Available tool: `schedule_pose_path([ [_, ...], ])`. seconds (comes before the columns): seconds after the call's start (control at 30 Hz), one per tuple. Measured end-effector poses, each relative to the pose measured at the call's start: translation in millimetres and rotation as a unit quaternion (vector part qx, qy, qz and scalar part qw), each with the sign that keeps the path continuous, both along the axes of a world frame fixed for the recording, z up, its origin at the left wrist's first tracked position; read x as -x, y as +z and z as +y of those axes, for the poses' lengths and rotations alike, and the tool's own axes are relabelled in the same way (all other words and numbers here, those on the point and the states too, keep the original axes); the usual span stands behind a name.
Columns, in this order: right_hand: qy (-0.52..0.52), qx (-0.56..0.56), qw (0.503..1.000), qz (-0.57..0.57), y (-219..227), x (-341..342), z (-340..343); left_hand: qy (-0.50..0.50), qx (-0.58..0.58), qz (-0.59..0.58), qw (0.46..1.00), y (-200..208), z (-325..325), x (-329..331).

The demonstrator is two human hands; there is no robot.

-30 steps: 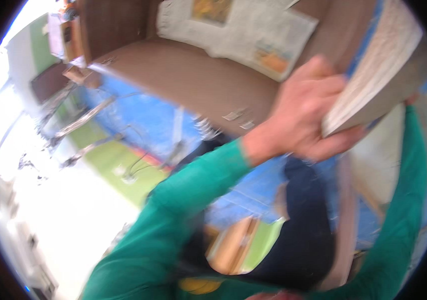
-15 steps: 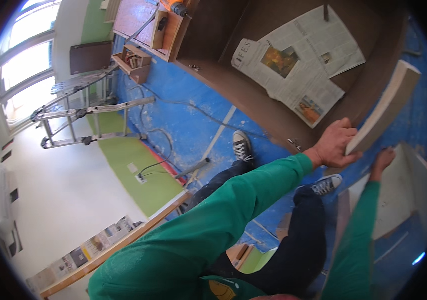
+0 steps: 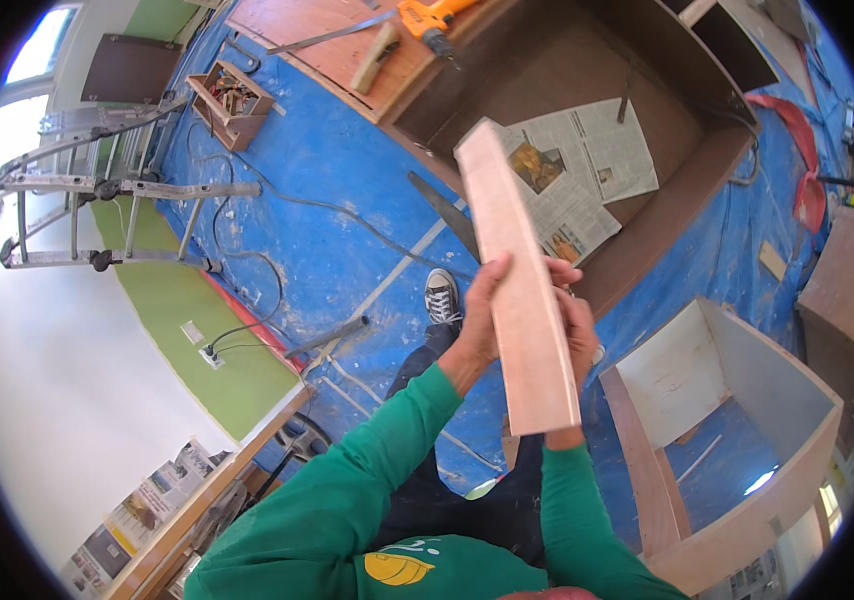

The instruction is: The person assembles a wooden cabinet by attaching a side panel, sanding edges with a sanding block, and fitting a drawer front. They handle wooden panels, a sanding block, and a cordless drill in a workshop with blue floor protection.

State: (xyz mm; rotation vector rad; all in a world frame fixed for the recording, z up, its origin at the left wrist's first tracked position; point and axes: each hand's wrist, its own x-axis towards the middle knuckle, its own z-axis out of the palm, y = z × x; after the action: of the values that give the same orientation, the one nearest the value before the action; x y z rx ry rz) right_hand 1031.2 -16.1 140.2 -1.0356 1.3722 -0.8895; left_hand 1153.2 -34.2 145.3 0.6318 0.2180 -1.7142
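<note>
A pale, slightly curved wooden board stands out in front of me, tilted away. My left hand grips its left edge, thumb on the face. Past that edge a dark tapered handsaw blade sticks out, its tip pointing up and left. My right hand is closed at the board's right side, in line with the blade. The board hides the saw's handle and part of that hand's grip.
A brown open cabinet lies ahead with newspaper inside. An orange drill rests on a wooden panel. Left are a toolbox and folding ladder. A wooden frame box stands right, on blue sheeting.
The board has come from the right to the middle before me. My right hand has left the pale box and joined the left at the board; the saw blade has come into view.
</note>
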Motion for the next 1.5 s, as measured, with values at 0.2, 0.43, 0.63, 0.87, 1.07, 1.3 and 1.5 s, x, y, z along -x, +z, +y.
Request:
schedule_pose_path([
  [0.2, 0.298, 0.095, 0.949, 0.039, 38, -124, 21, 0.251, -0.114, -0.036, 0.96, 16, 48, -110],
  [0.43, 0.51, 0.113, 0.836, 0.169, 65, -181, 39, 0.381, 0.017, 0.111, 0.918, -16, 97, -198],
  [0.63, 0.505, 0.129, 0.847, 0.105, 48, -213, 37, 0.376, 0.038, 0.189, 0.906, -64, 136, -218],
  [0.87, 0.185, 0.201, 0.934, 0.228, -72, -277, -157, 0.436, -0.02, 0.278, 0.856, -50, 168, -228],
  [1.07, 0.226, 0.114, 0.88, 0.403, -177, -335, -334, 0.295, -0.172, 0.078, 0.937, -14, 228, -259],
  [1.3, 0.297, 0.085, 0.929, 0.202, -168, -295, -353, 0.3, -0.226, 0.043, 0.926, 2, 305, -278],
  [1.5, 0.213, -0.05, 0.972, 0.091, -17, -150, -187, 0.116, -0.342, -0.12, 0.925, 55, 279, -295],
])
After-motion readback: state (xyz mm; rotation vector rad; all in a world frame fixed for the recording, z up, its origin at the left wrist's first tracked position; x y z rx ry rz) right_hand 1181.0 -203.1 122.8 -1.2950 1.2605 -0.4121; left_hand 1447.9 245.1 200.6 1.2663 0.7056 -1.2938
